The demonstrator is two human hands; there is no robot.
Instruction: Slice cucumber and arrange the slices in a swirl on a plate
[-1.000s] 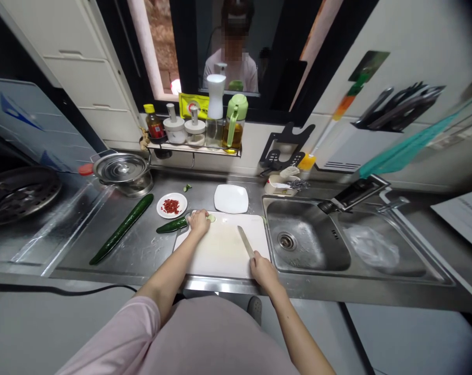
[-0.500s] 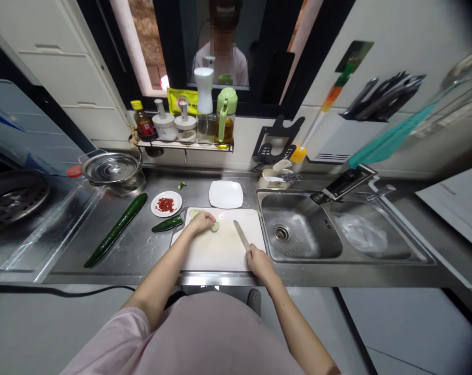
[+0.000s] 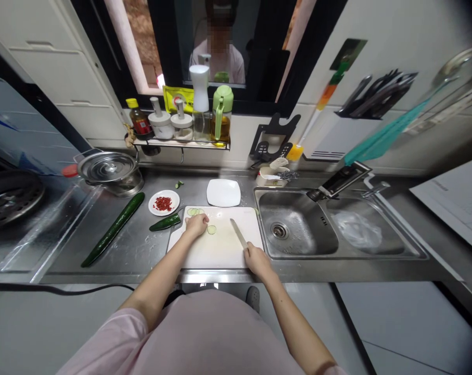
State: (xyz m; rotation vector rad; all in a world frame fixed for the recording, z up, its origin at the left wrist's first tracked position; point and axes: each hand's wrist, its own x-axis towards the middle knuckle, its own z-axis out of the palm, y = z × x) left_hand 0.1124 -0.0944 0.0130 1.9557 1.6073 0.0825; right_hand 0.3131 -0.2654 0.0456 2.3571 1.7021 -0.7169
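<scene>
On the white cutting board, my right hand grips a kitchen knife by its handle, with the blade angled up and left over the board. My left hand is curled over the board's upper left; what its fingers hold, if anything, is hidden. A single cucumber slice lies flat just right of that hand. Several more cucumber slices sit at the board's top left corner, behind the hand. A cut piece of cucumber rests beside the board's left edge.
A whole cucumber lies further left, near a lidded steel pot. Behind the board are a plate of chopped red pieces and a white square plate. A double sink adjoins the board's right side.
My left hand has drawn slightly away from the cucumber slice, which now lies alone on the board. My right hand keeps the knife in nearly the same place. The view has shifted a little.
</scene>
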